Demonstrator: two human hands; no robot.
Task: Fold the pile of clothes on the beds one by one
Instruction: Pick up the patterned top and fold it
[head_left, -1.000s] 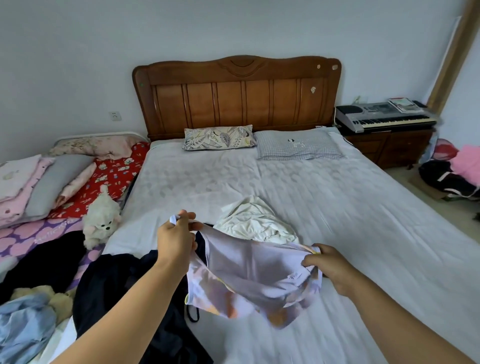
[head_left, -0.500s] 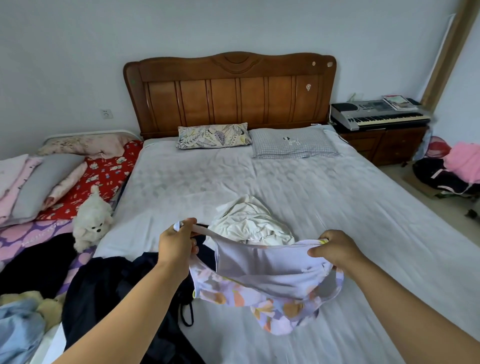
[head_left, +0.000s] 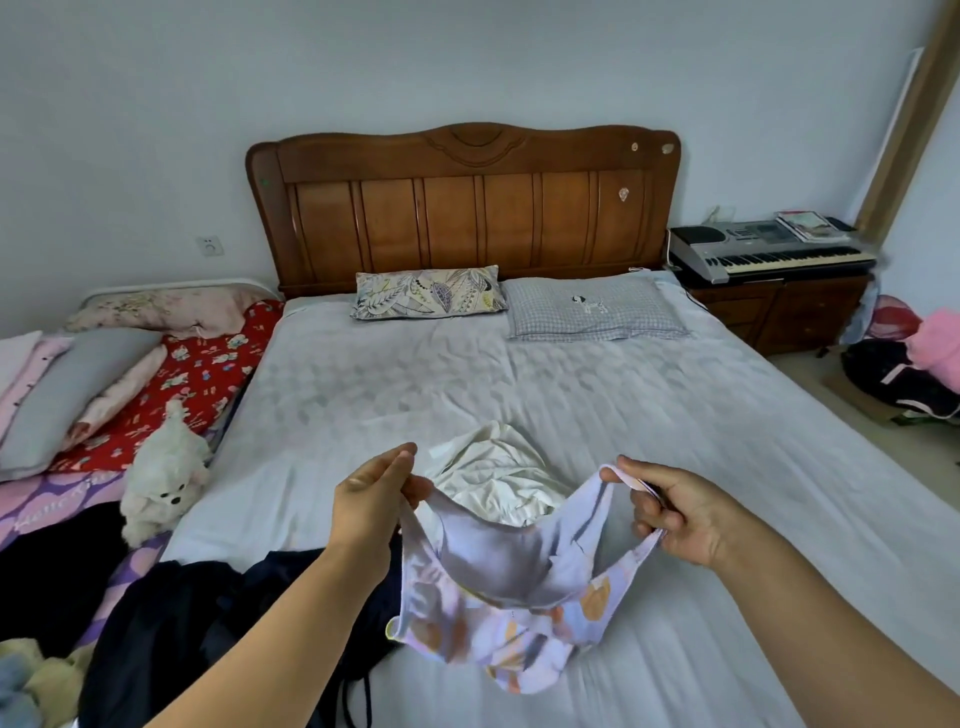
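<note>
A small lilac garment (head_left: 511, 587) with orange and purple print hangs in the air above the bed's near part. My left hand (head_left: 371, 506) pinches its left top edge, and my right hand (head_left: 675, 512) grips its right strap. A crumpled white garment (head_left: 493, 480) lies on the white sheet (head_left: 623, 415) just behind it. A heap of dark clothes (head_left: 171, 634) sits at the bed's near left corner, under my left forearm.
Two pillows (head_left: 431, 291) lie below the wooden headboard (head_left: 462, 202). A second bed on the left carries a white toy dog (head_left: 161, 478), a red printed cover (head_left: 202, 374) and folded clothes. A keyboard (head_left: 769, 252) rests on a cabinet at right, with bags on the floor.
Both hands have raised the lilac garment and moved apart. The right hand shifted right and now holds a strap, so the garment hangs open between them. My view has tilted a little.
</note>
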